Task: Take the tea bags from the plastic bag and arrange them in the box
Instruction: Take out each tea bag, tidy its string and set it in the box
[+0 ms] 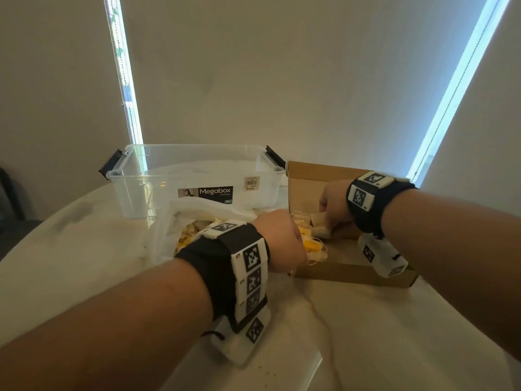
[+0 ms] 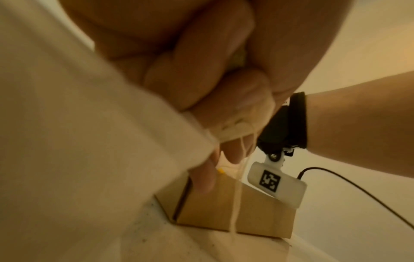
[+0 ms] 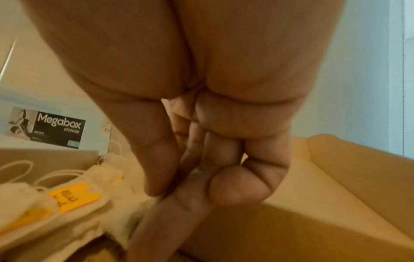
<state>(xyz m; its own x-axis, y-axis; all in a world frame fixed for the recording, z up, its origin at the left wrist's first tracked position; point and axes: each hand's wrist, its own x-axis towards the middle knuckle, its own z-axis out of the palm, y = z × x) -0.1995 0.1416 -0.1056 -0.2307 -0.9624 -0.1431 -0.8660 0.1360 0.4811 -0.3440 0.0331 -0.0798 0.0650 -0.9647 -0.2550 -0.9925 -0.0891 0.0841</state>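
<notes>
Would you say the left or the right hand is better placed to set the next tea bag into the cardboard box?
Left, probably. The left hand already grips a tea bag beside the cardboard box, strings dangling. The right hand is busy inside it among tea bags.

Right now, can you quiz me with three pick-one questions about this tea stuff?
1. Where is the clear tub? A in the box; B behind the bag; C on the floor.
2. What colour are the tags? A yellow; B blue; C green.
3. What is the left hand doing? A lying flat; B pointing; C gripping tea bags.
Answers: B, the tub stands past the bag; A, yellow tags show among the tea bags; C, its fingers curl round bags, strings dangling.
</notes>
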